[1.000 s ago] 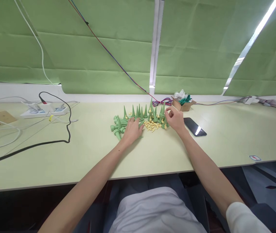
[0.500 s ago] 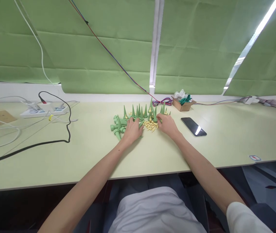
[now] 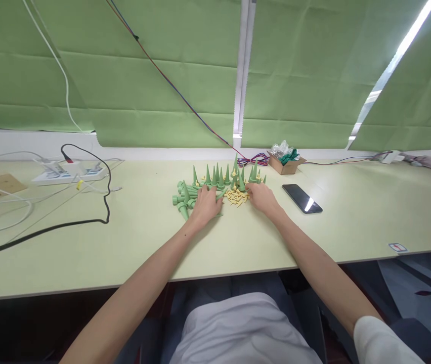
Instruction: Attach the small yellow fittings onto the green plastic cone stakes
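My left hand [image 3: 207,205] is closed at the right side of a heap of green cone-shaped spikes [image 3: 183,207], many lying on their sides. From its fingers a green spike [image 3: 221,193] sticks out, pointing right. Several upright green spikes [image 3: 214,177] stand in a row behind it, points up, a few with small yellow parts on them. Between my hands lies a pile of small yellow plastic pieces [image 3: 237,197]. At that pile's right edge my right hand [image 3: 263,198] has its fingertips pinched together; whatever they hold is hidden.
A black phone [image 3: 302,197] lies right of my right hand. Behind stands a small cardboard box [image 3: 286,166] with plastic wrap and green material, beside coiled wires [image 3: 254,160]. On the left are a white power strip [image 3: 69,175] and a black cable [image 3: 106,207].
The spike tip at my left hand has shifted slightly up and right. My right fingers have closed in a little at the edge of the yellow pile. The rest looks the same.
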